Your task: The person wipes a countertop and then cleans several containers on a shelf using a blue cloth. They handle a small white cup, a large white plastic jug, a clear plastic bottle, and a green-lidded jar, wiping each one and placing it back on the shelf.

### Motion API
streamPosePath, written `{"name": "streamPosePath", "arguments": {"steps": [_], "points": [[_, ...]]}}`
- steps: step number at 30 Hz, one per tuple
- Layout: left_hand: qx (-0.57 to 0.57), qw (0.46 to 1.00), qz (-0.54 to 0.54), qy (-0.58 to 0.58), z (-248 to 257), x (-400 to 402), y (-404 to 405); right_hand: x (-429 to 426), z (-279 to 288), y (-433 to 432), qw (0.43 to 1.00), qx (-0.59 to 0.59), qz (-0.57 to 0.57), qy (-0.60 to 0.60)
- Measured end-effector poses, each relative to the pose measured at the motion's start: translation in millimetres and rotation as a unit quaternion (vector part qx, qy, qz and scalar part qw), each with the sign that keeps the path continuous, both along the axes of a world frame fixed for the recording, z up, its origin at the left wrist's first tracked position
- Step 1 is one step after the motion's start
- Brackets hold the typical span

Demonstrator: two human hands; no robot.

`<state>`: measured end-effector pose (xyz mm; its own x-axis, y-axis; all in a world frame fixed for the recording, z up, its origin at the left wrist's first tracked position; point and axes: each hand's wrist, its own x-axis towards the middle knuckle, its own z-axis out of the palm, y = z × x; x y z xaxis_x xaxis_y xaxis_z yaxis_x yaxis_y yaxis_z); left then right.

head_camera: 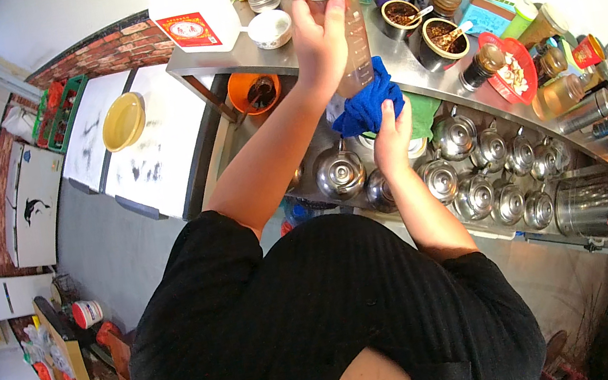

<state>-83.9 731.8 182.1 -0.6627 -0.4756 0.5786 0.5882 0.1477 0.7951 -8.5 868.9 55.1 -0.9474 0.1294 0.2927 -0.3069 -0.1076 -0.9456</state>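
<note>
My left hand [320, 43] grips a tall translucent brownish plastic bottle [355, 37] with a pale rounded lid, holding it upper part first above the edge of a steel shelf [377, 49]. Graduation marks run down the bottle's side. Bunched in my right hand [396, 131] is a blue cloth [368, 105], pressed up against the bottle's lower end. The cloth hides the base of the bottle. A white bowl [270, 30] with a handle stands on the shelf left of the bottle, and a dark pot of chili seasoning [399, 12] with a spoon stands to its right.
A white plastic jug [197, 16] stands at the shelf's left end. A red basket of garlic [512, 71] and several jars sit farther right. Below are several steel kettles [341, 174] and an orange basin [256, 93]. A yellow basin [123, 122] rests on a white chest freezer [152, 162].
</note>
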Motion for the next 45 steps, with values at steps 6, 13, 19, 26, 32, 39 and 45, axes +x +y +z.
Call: {"name": "streamPosePath", "arguments": {"steps": [6,13,19,26,32,39,45], "points": [[0.035,0.998,0.050,-0.003,9.6,-18.9,-37.9,-20.0,1.3,17.4,0.981,-0.138,0.119,-0.072],[-0.072,0.991,0.107,0.047,50.7,-48.2,-46.6,-50.3,10.0,27.3,0.972,-0.184,0.130,-0.068],[-0.179,0.983,0.047,-0.013,31.0,-90.8,-72.3,-54.9,-1.1,38.1,0.978,-0.168,0.109,-0.059],[-0.200,0.967,0.106,-0.118,35.4,-104.4,-96.4,-48.3,-7.9,45.2,0.986,-0.107,0.114,-0.056],[-0.111,0.990,0.030,-0.079,39.4,-119.4,-111.0,-45.9,-10.8,46.7,0.989,-0.102,0.095,-0.041],[-0.168,0.968,0.101,-0.159,15.5,-149.1,-131.2,-39.2,-8.4,49.8,0.987,-0.107,0.107,-0.048],[-0.215,0.955,0.094,-0.183,-1.4,-157.9,-142.9,-35.8,-8.9,50.3,0.988,-0.108,0.097,-0.058]]}}
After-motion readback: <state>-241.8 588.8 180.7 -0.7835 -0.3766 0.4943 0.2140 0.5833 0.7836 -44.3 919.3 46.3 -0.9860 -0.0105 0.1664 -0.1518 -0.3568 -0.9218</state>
